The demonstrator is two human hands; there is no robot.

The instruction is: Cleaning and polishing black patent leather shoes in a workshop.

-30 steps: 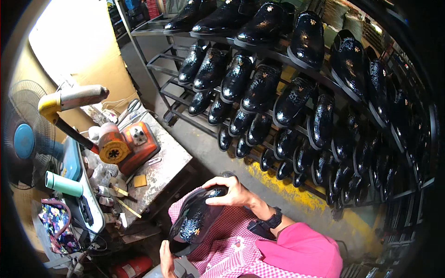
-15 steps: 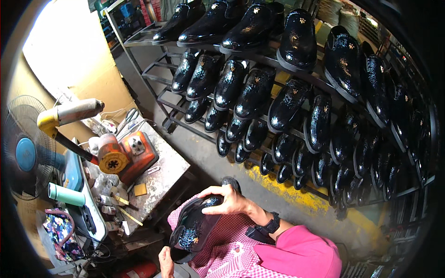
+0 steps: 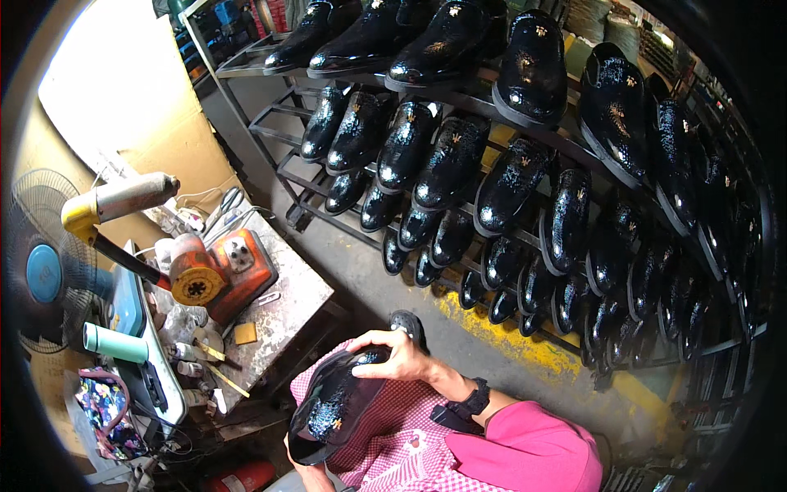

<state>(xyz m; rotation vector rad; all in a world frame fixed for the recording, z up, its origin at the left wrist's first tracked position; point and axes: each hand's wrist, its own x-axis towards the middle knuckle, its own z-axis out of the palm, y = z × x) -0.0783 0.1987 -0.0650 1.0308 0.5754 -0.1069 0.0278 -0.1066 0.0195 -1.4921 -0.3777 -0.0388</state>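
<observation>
A glossy black slip-on shoe [image 3: 328,402] with a small gold ornament lies tilted across my lap, over a pink checked apron [image 3: 410,426]. Its toe points away from me and its opening faces me. My right hand [image 3: 399,355] is closed over the toe from above, thumb on one side and fingers on the other. Down at the heel end, my left hand [image 3: 308,472] grips the shoe by its rim; the shoe hides part of those fingers.
Ahead stands a metal rack [image 3: 270,131] with several tiers of similar black shoes. To the left is a worn worktable [image 3: 299,287] bearing an orange machine [image 3: 238,275], a yellow block [image 3: 245,333] and brushes. A fan [image 3: 45,271] and a mint-green cup [image 3: 115,343] are farther left.
The shoe has shifted slightly left and toward me, with both hands on it. My left hand has moved in closer under the heel end. The right hand keeps its hold on the toe.
</observation>
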